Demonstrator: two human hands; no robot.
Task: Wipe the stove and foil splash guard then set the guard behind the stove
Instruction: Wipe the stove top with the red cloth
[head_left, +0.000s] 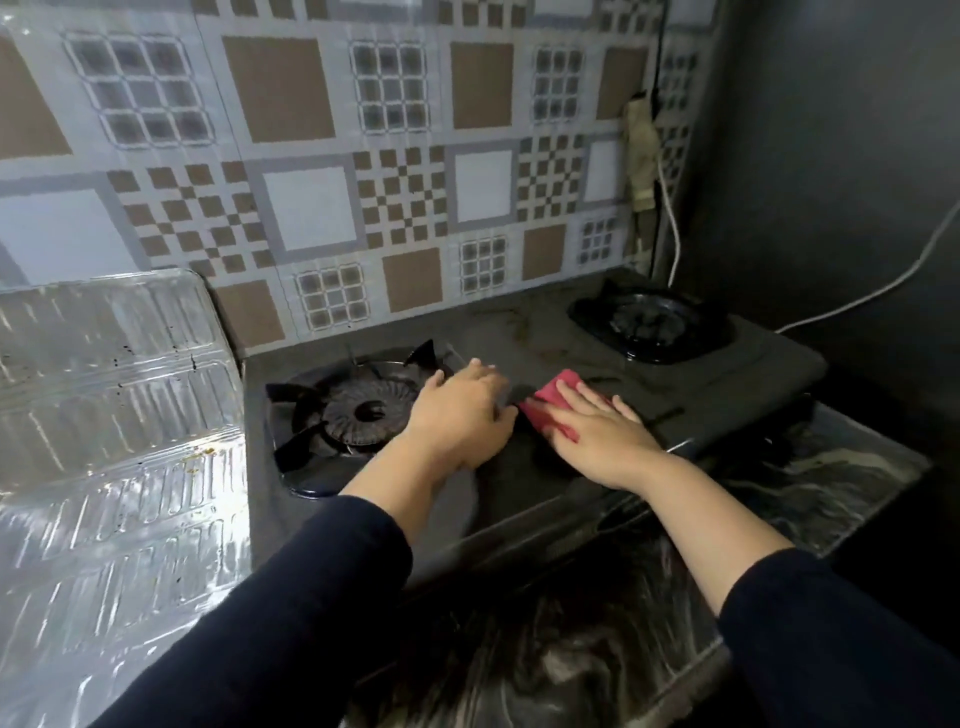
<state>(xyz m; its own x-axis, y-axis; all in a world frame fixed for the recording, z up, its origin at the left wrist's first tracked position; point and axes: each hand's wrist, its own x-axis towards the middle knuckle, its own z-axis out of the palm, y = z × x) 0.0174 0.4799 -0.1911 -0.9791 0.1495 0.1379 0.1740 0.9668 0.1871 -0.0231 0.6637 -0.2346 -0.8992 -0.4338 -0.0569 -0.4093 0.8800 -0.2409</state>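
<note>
A black two-burner gas stove (519, 483) sits on a dark marbled counter. My right hand (597, 431) lies flat on a red cloth (548, 402), pressing it to the stove top between the burners. My left hand (462, 415) rests palm down on the stove beside the left burner (358, 410), fingers spread, holding nothing. The foil splash guard (114, 441) stands folded to the left of the stove, shiny and ribbed, with dark specks and a brownish stain on it.
The right burner (649, 322) sits at the back right. A patterned tile wall (363, 171) rises behind the stove. A white cable (872, 291) and a taped wall fitting (641, 156) hang at the right corner. The marbled counter (571, 649) runs along the front.
</note>
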